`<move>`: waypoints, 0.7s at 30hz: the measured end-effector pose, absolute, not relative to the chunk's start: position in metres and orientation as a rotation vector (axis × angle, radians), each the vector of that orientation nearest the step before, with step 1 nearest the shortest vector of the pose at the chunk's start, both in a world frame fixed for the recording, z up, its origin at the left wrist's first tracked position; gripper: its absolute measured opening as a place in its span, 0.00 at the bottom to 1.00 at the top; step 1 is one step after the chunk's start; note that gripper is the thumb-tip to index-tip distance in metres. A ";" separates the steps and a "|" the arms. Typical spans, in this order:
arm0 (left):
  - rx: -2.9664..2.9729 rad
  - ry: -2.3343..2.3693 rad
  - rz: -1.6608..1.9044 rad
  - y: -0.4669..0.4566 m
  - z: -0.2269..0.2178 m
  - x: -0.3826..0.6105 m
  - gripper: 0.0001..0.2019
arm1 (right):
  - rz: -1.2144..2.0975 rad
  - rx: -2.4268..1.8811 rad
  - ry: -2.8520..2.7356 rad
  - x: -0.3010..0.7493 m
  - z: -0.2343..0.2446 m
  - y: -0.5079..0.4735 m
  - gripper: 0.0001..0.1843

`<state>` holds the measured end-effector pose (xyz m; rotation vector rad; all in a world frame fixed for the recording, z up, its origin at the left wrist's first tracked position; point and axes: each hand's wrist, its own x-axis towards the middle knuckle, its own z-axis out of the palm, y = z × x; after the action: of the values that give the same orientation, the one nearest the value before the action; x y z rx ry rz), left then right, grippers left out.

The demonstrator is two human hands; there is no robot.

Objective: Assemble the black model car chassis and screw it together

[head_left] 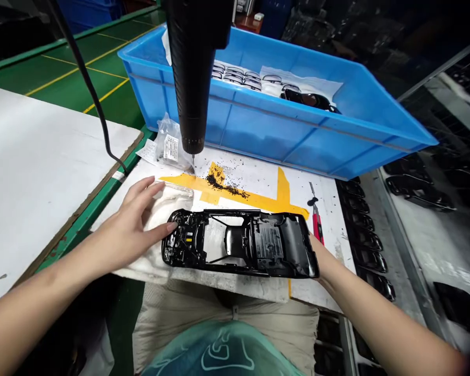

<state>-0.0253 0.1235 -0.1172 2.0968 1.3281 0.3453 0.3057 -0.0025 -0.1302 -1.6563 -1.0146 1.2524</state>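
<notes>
A glossy black model car body [241, 243] lies across the space in front of me, its open frame and inner parts showing. My left hand [135, 227] has its fingers spread over a folded white cloth [176, 193], and its thumb tip touches the car body's left end. The right end is held by my right hand [316, 253]; the car body hides its fingers. Above the bench hangs a black electric screwdriver [191, 104], its bit pointing down. Many tiny black screws [223, 185] are scattered on yellow tape [254, 197] beyond the car body.
A large blue bin [266, 120] behind the bench contains small framed parts and a black car shell. A red-handled tool [316, 222] lies to the right, beside a row of black shells [366, 240]. A clear plastic bag [168, 141] sits near the screwdriver cable [97, 99].
</notes>
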 end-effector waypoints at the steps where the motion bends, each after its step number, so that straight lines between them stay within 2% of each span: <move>1: 2.089 1.357 0.361 0.115 -0.115 -0.025 0.37 | 1.266 -1.662 -1.016 0.308 -0.128 -0.003 0.23; 4: 2.237 1.356 0.502 0.098 -0.101 -0.021 0.33 | 1.299 -1.683 -1.019 0.309 -0.123 -0.004 0.24; 6: 2.455 1.103 0.581 0.093 -0.091 -0.014 0.29 | 1.302 -1.699 -1.018 0.308 -0.124 -0.005 0.25; 8: 2.648 0.693 0.466 0.093 -0.085 0.000 0.27 | 1.298 -1.716 -1.018 0.308 -0.126 -0.006 0.26; 11: 2.780 0.328 0.195 0.096 -0.084 0.026 0.31 | 1.293 -1.743 -1.030 0.310 -0.130 -0.007 0.26; 17: 2.772 0.246 0.076 0.100 -0.098 0.053 0.36 | 1.311 -1.819 -1.058 0.317 -0.139 -0.011 0.18; 21: 2.770 0.271 0.054 0.096 -0.104 0.052 0.37 | 1.313 -1.878 -1.082 0.320 -0.140 -0.012 0.17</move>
<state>0.0524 0.0955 -0.1039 2.7699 0.2713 0.0538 0.3200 -0.0119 -0.1399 -1.8781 -1.0818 1.3130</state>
